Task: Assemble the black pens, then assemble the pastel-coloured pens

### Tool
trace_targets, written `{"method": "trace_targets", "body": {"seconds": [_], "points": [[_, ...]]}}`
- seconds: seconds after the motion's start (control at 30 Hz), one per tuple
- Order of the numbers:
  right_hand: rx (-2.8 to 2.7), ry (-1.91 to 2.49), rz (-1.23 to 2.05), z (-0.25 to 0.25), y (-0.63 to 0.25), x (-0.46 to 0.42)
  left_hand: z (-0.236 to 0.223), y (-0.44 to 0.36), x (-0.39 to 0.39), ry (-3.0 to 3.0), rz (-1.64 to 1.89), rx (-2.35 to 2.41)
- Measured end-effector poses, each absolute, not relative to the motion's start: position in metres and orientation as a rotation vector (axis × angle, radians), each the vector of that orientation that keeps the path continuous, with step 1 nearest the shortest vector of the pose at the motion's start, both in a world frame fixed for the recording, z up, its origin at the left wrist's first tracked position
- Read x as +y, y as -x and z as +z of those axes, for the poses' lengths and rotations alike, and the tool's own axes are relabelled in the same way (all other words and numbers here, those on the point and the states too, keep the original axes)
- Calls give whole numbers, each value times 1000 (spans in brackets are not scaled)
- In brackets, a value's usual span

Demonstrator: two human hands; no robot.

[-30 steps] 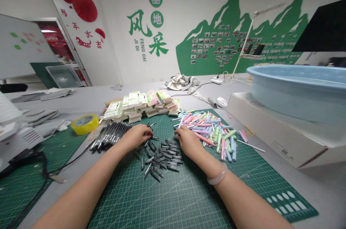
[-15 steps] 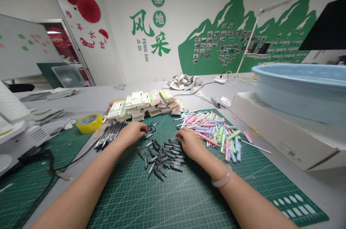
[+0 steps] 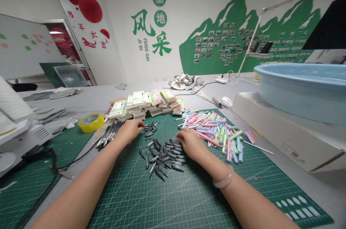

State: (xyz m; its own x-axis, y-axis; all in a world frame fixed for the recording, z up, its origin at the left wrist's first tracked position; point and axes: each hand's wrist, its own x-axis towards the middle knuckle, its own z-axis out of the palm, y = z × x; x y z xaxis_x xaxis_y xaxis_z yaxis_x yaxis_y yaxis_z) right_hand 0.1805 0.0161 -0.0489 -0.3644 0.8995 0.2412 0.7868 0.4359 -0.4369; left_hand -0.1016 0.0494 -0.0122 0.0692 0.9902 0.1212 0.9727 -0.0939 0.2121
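Observation:
On the green cutting mat (image 3: 173,196) lies a scatter of small dark pen parts (image 3: 162,153). My left hand (image 3: 131,130) rests at the pile's upper left edge, fingers curled down onto the mat beside a bundle of black pens (image 3: 109,133). My right hand (image 3: 190,142) sits at the pile's right side, fingers bent and touching the dark parts, next to a heap of pastel pen barrels (image 3: 216,130). What either hand's fingers hold is hidden.
Stacked small card packets (image 3: 146,103) lie behind the mat. A yellow tape roll (image 3: 90,121) sits left, a white machine (image 3: 16,131) with black cable far left. A blue basin (image 3: 302,86) rests on a white box (image 3: 286,128) at right.
Both hands stay at the pile; the left hand has drawn slightly away toward the black pens. The camera has shifted a little, so everything sits slightly further right.

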Motion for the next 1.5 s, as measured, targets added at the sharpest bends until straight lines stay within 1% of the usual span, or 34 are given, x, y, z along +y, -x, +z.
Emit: {"method": "trace_targets", "body": {"seconds": [0.13, 0.33, 0.5, 0.83, 0.97, 1.03, 1.1, 1.2, 1.33, 1.5], "points": [[-2244, 1415, 351, -50, -180, 16, -18, 96, 46, -2226, 230, 2140], [-2257, 1427, 329, -48, -180, 15, -31, 85, 44, -2207, 237, 2229], [-2248, 1413, 333, -50, -180, 16, -31, 88, 46, -2180, 274, 2292], [-2224, 1404, 354, -48, -180, 15, -24, 94, 49, -2162, 419, 2274], [-2084, 1361, 408, -46, -180, 16, -19, 87, 46, -2170, 662, 2095], [-1979, 1310, 525, -43, -178, 15, -14, 76, 40, -2128, 810, 1881], [-1866, 1227, 755, -39, -175, 13, -7, 62, 31, -2080, 907, 1636], [-1692, 1073, 1102, -35, -168, 8, 2, 40, 17, -2050, 910, 1416], [-1503, 890, 1360, -34, -162, 4, 7, 19, 1, -2123, 911, 1324], [-1367, 811, 1497, -32, -161, 2, 6, 7, -10, -2313, 1012, 1361]]}}
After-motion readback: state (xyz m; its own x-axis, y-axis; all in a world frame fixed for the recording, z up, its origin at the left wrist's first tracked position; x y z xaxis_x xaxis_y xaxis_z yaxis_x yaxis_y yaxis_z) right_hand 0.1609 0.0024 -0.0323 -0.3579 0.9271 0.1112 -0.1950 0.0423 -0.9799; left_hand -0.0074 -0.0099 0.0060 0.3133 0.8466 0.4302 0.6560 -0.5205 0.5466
